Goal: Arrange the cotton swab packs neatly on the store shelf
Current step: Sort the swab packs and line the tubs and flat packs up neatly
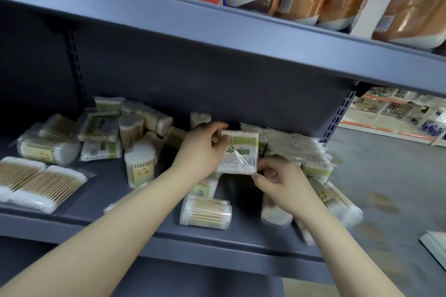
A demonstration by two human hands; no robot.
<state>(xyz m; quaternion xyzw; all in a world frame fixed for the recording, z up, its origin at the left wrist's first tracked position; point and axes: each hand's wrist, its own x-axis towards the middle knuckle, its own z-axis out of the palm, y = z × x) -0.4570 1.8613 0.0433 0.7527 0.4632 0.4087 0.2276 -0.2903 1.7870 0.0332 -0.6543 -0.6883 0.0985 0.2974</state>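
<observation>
Both hands — left hand [201, 149], right hand [281, 182] — hold one swab pack [239, 154]

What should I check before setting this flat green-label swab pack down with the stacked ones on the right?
1. Grip on the held pack: left hand holds its top left edge, right hand pinches its bottom right corner. Ok.
2. Pack orientation: upright, label facing the camera. Ok.
3. Target row of flat packs on the right: stacked but ragged at the edges. Not ok.
4. Free room behind the held pack: hidden by the pack and the hands. Cannot tell.
5. Front edge of the shelf: a round tub lies on its side close to it, and packs at the right end overhang. Not ok.
</observation>
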